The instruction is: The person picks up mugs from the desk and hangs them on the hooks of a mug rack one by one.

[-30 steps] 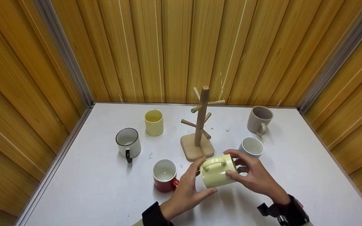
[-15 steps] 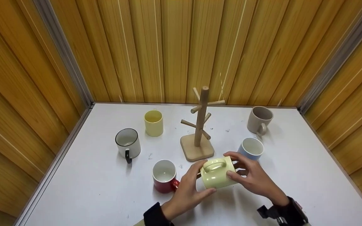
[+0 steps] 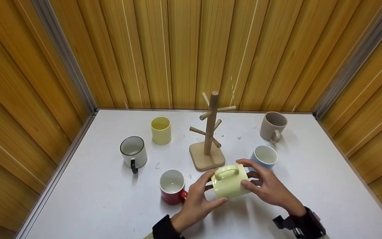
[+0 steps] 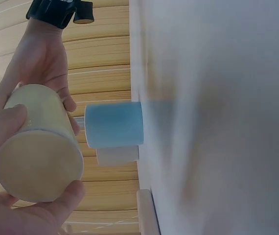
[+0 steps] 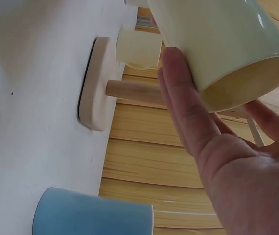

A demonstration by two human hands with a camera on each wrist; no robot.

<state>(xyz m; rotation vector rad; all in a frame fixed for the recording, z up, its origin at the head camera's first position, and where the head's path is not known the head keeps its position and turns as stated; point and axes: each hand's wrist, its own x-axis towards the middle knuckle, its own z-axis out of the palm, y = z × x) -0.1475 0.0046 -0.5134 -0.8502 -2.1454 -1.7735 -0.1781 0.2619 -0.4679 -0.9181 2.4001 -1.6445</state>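
Observation:
A pale yellow-green mug (image 3: 229,184) is held on its side above the table, handle upward, between both hands. My left hand (image 3: 196,202) grips it round the base end, and the left wrist view shows the mug's round bottom (image 4: 39,166) facing that hand. On the rim end, my right hand (image 3: 270,187) holds it with thumb in front and fingers behind; the mug's open mouth (image 5: 252,83) points toward the right palm. Just behind the hands stands a wooden mug tree (image 3: 207,156) with bare pegs. A red mug (image 3: 171,196) sits beside the left hand, and a light blue mug (image 3: 264,157) behind the right.
Farther left on the white table (image 3: 78,199) stand a white mug with black handle (image 3: 134,156) and a yellow mug (image 3: 161,134). A beige mug (image 3: 272,127) stands at the back right. Wood-patterned walls (image 3: 184,49) enclose the table at the back and sides.
Both hands keep their hold on the pale yellow-green mug, which has turned slightly so its handle sits a little higher. The other mugs and the mug tree stay in place.

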